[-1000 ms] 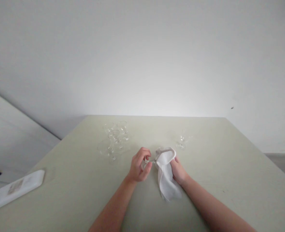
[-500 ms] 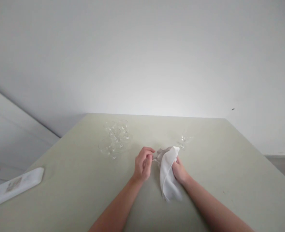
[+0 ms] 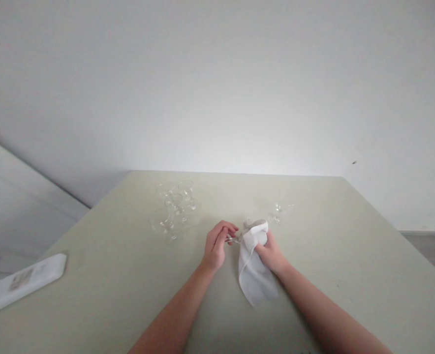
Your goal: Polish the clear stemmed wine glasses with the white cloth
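My left hand (image 3: 216,245) pinches the foot and stem of a clear stemmed glass (image 3: 235,238) held on its side above the table. The glass's bowl is wrapped in a white cloth (image 3: 253,268), and my right hand (image 3: 270,253) is closed round that cloth and bowl. The cloth's loose end hangs down to the pale green table (image 3: 110,275). Most of the glass is hidden by the cloth and my fingers.
A cluster of several clear stemmed glasses (image 3: 173,211) stands at the back left of the table. One more clear glass (image 3: 278,212) stands alone behind my right hand. A white flat object with a label (image 3: 20,284) lies at the table's left edge. A white wall rises behind.
My right hand has shifted on the cloth, bunching it tighter round the bowl. My left hand's fingers have moved along the stem. Both hands stay at about the same spot.
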